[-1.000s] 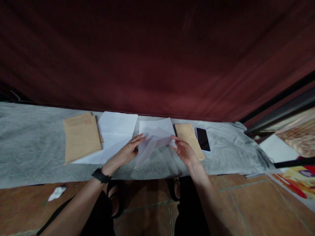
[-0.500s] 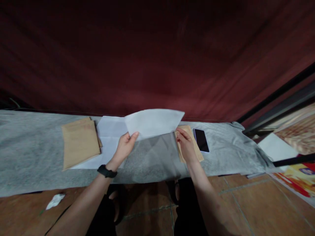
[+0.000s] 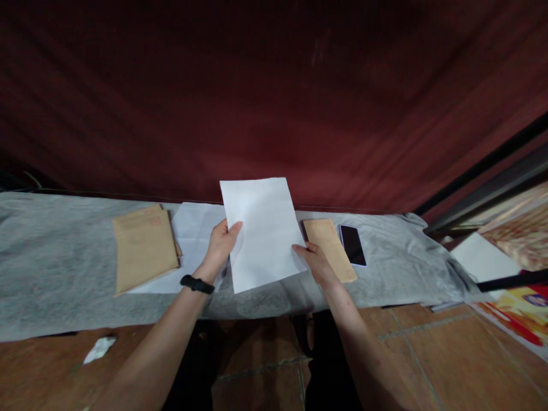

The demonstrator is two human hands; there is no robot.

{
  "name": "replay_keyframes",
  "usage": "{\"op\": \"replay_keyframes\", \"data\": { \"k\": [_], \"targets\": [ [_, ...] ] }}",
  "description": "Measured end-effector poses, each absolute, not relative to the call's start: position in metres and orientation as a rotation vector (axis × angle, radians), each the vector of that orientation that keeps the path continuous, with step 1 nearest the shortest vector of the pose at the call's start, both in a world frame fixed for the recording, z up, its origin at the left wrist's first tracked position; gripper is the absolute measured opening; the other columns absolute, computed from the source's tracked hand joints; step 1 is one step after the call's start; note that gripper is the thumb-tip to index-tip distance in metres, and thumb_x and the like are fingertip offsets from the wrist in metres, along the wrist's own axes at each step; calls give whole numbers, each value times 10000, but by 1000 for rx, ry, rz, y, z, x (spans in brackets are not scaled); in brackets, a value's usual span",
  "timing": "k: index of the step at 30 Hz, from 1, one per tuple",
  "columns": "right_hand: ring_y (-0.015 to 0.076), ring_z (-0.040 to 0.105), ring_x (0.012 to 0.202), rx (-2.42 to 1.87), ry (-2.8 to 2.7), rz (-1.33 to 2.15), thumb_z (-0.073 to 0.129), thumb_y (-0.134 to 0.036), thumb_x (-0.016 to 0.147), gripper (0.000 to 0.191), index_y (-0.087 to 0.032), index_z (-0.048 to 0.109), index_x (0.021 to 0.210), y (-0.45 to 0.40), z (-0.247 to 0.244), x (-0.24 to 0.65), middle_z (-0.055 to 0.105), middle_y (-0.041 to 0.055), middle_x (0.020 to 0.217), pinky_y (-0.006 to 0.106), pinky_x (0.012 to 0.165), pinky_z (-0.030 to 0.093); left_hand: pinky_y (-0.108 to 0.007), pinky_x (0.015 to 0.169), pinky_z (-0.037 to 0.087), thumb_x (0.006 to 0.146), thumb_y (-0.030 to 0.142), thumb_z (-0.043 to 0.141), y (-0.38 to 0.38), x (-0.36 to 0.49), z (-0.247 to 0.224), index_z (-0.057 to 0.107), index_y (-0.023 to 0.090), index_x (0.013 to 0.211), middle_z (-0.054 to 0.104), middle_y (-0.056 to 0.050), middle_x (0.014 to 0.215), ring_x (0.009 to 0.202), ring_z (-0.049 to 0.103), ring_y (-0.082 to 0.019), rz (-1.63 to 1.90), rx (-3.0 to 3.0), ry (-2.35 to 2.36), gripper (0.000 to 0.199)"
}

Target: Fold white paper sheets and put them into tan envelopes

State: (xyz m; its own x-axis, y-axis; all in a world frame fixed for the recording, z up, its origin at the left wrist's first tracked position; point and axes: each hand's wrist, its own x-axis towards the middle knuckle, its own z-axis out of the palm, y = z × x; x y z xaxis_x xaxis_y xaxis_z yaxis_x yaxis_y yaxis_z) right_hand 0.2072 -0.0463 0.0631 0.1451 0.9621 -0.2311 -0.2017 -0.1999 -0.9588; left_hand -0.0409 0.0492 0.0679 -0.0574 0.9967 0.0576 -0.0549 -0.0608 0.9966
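Note:
A white sheet of paper [image 3: 263,228] is held up over the cloth-covered bench, its blank face toward me. My left hand [image 3: 221,244] pinches its left edge, thumb on the front. At the lower right edge my right hand [image 3: 314,261] grips the same sheet, thumb also on the front. Left of it, other white paper [image 3: 199,231] with fold creases lies on the cloth. Brown envelopes [image 3: 145,248] rest partly on that paper. Beside my right hand lies another stack of brown envelopes [image 3: 331,245].
A phone [image 3: 353,245] lies right of the envelopes on the grey cloth [image 3: 398,257]. Behind the bench hangs a dark red curtain [image 3: 265,103]. A black metal frame [image 3: 488,165] stands at the right. Crumpled white tissue [image 3: 99,349] is on the tiled floor.
The sheet, curled and seen nearly edge-on before, is now spread flat and tilted toward me. My right hand has moved slightly down along with its edge.

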Motion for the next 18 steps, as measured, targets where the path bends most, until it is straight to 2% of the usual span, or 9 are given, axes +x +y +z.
{"op": "replay_keyframes", "data": {
  "k": [3,6,10,12,14,16,18],
  "targets": [
    [171,643,685,-1416,-910,1311,802,-490,644,369,-174,713,815,-51,50,215,735,18,765,279,650,490,-324,675,540,578,482,803,55,-41,52,693,111,983,750,-57,866,728,672,-211,1171,1203,1232,561],
    [174,622,741,-1570,-1102,1231,747,-443,688,347,-180,719,912,-56,38,223,706,-3,776,280,695,473,-336,672,551,516,383,809,52,-38,44,677,129,1016,752,-51,886,754,689,-237,986,1231,1204,576],
    [172,595,753,-1704,-1089,1051,661,-392,768,534,-198,634,1265,-60,33,231,664,-12,796,288,715,468,-336,643,548,522,303,758,46,-36,39,677,136,1021,747,-40,828,734,697,-255,824,1277,1265,533],
    [165,586,702,-1635,-1028,1136,589,-383,812,597,-211,555,1383,-62,35,235,647,-16,777,285,679,472,-335,635,544,519,298,756,43,-39,39,684,130,1013,748,-43,822,731,699,-261,803,1278,1284,527],
    [159,600,691,-1487,-1042,1300,540,-359,831,583,-222,549,1398,-66,38,238,662,-6,813,283,670,488,-340,646,547,511,310,780,42,-43,40,690,124,1034,759,-58,869,754,707,-270,797,1254,1248,562],
    [173,645,790,-1365,-1170,1384,534,-295,822,540,-225,597,1353,-71,40,240,699,25,942,303,735,524,-346,656,553,499,331,814,42,-48,42,693,117,1064,768,-76,917,773,715,-279,778,1214,1199,616],
    [192,662,916,-1392,-1402,1260,538,-200,805,503,-243,655,1292,-75,40,240,707,39,1070,338,838,544,-351,657,555,481,348,841,42,-51,43,697,111,1080,772,-90,938,778,719,-286,766,1179,1189,660]
  ]
}}
